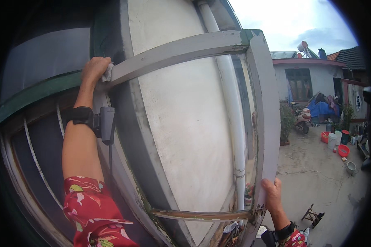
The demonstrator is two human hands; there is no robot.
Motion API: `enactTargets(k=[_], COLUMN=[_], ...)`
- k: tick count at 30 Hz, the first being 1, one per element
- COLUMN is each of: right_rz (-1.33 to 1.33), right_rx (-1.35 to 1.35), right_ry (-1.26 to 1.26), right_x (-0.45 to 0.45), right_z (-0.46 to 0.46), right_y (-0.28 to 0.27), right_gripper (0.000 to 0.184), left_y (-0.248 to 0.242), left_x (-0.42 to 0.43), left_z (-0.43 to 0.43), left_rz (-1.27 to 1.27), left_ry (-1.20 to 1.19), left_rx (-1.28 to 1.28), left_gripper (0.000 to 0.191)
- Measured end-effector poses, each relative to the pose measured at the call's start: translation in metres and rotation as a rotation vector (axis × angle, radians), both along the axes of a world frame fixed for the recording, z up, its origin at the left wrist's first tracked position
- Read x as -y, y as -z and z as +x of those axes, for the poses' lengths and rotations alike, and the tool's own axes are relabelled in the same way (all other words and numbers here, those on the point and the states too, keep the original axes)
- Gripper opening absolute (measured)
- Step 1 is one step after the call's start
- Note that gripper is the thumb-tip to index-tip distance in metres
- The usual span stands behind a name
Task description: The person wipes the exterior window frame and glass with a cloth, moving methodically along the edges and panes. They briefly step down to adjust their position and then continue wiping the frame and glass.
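Note:
A wooden window sash [270, 114] with flaking grey paint stands swung out before me, and the wall behind shows through it. My left hand [94, 68] is raised to the sash's upper corner on the window-frame side. In its fingers is a crumpled whitish cloth [108, 73], pressed against the end of the top rail. Lower down on the right, my right hand [272, 193] grips the outer stile of the sash, close to its chipped lower joint. Both wrists carry black straps with devices.
Left of the sash are a green window frame [40, 89] and metal bars [38, 160]. A white drainpipe [232, 114] runs down the wall. In the concrete yard [312, 179] stand a scooter [303, 120], buckets, red basins [343, 150] and a small wooden stool [313, 215].

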State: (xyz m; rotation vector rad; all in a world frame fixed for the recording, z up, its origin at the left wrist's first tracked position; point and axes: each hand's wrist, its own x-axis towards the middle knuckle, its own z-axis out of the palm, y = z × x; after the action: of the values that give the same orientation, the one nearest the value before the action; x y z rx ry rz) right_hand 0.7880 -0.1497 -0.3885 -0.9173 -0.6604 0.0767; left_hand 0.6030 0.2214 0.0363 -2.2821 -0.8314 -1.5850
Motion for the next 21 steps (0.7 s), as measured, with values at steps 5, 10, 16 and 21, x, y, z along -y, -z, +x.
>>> enactTargets(k=[5,10,16,21], right_rz=[-0.003,0.012,-0.02,-0.027], right_rx=[-0.023,-0.044,-0.008,0.031], right_ry=[0.027,0.027,0.021,0.004], right_x=[-0.002,-0.003,0.0,0.002], right_z=[-0.003,-0.006,-0.006,-0.004], right_y=[-0.002,-0.006,-0.006,-0.009], right_gripper=[0.04,0.041,0.041,0.041], left_y=[0.017,0.025,0.018,0.019], left_x=[0.055,0.12,0.235,0.286], left_z=[0.028,0.058,0.121,0.14], left_rz=[0.011,0.239,0.375,0.475], left_ry=[0.076,0.204,0.382,0.946], left_rx=[0.225,0.191,0.036,-0.047], left_gripper=[0.042,0.04,0.04,0.021])
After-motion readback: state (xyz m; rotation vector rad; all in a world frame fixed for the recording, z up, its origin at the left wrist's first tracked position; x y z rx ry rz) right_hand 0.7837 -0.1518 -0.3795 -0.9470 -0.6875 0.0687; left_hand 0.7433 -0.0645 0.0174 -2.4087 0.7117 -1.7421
